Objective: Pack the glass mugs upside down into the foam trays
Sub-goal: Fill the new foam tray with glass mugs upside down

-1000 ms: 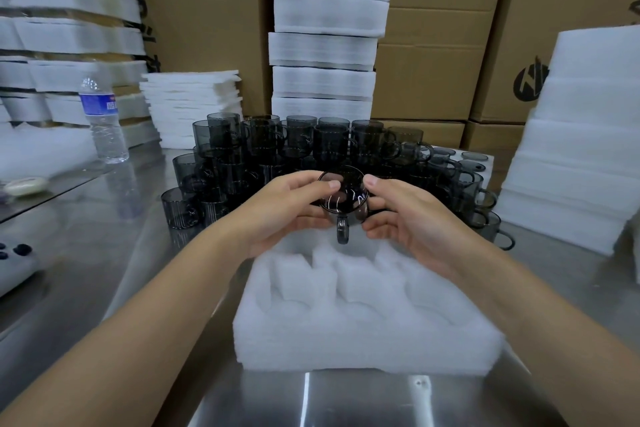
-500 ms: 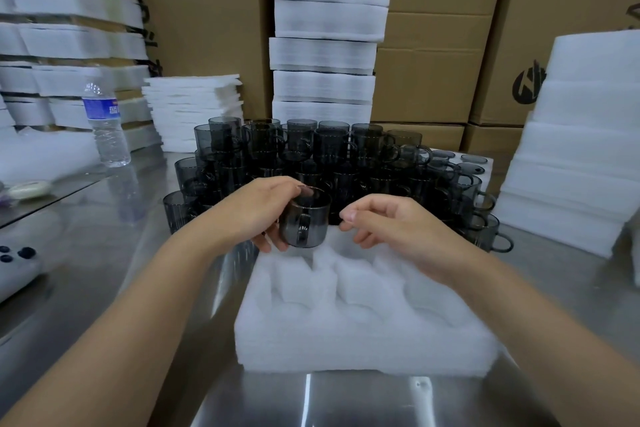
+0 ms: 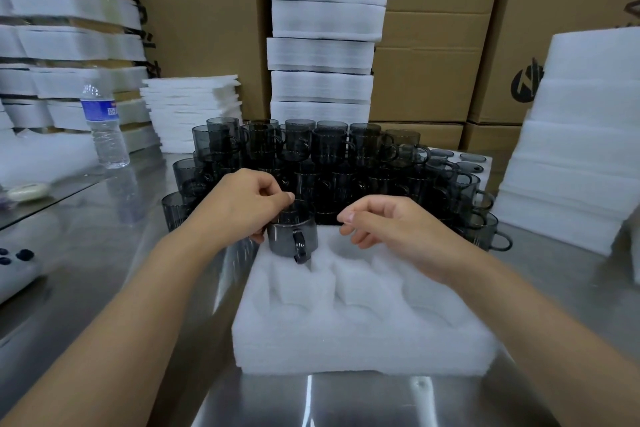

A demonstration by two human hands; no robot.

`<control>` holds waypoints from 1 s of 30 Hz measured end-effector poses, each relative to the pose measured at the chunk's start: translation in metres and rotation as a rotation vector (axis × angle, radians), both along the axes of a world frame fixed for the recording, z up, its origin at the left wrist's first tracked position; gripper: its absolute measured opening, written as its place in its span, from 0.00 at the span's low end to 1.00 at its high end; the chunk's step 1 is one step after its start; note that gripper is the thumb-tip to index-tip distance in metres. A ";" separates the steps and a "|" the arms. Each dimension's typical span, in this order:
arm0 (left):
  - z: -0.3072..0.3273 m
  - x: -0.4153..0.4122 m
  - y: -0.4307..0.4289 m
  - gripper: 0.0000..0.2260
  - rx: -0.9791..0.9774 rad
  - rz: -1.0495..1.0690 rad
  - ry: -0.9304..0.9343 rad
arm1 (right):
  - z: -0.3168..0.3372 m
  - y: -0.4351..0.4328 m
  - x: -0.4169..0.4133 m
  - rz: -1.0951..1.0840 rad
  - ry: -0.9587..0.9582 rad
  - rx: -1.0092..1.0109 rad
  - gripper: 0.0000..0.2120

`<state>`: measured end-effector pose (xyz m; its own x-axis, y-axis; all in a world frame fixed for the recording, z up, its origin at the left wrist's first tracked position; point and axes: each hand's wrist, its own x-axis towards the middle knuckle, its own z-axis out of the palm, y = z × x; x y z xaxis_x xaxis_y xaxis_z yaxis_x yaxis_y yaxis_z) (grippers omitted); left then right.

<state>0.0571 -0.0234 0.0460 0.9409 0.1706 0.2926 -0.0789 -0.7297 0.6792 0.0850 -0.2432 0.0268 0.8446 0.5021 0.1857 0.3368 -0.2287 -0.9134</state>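
Stacked brown cardboard boxes (image 3: 429,55) and piles of white foam sheets (image 3: 322,42) back a shiny steel worktop (image 3: 104,253), where a white foam tray with moulded pockets (image 3: 363,322) lies in front of a crowd of smoky grey glass mugs (image 3: 311,156), with a clear plastic water bottle (image 3: 104,125) off to the left. The left hand (image 3: 242,204) grips one smoky grey glass mug (image 3: 292,239) by its upturned base, mouth down, handle facing the camera, sitting in the tray's far-left pocket. The right hand (image 3: 391,229) hovers just beside it over the tray, fingers loosely curled and holding nothing.
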 end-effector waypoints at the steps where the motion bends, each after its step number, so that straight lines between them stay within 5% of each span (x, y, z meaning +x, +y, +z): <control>1: 0.000 0.000 0.000 0.14 0.018 0.016 -0.003 | 0.000 0.000 0.000 0.001 0.000 0.001 0.07; 10: -0.001 -0.003 -0.002 0.08 0.172 0.057 -0.168 | 0.001 0.002 -0.001 -0.012 -0.001 0.005 0.07; 14: -0.001 -0.008 -0.011 0.06 0.141 -0.241 -0.268 | 0.002 0.002 -0.002 -0.010 0.000 0.012 0.07; 18: -0.006 -0.008 -0.020 0.14 0.289 -0.380 -0.155 | 0.002 0.002 -0.003 -0.008 0.003 0.020 0.06; 30: -0.013 -0.008 -0.026 0.16 0.432 -0.457 0.164 | 0.002 0.003 -0.003 0.010 0.001 0.022 0.05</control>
<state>0.0494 -0.0490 0.0335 0.9292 -0.3582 0.0911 -0.3660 -0.8576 0.3614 0.0823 -0.2405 0.0285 0.8396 0.5065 0.1963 0.3385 -0.2052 -0.9183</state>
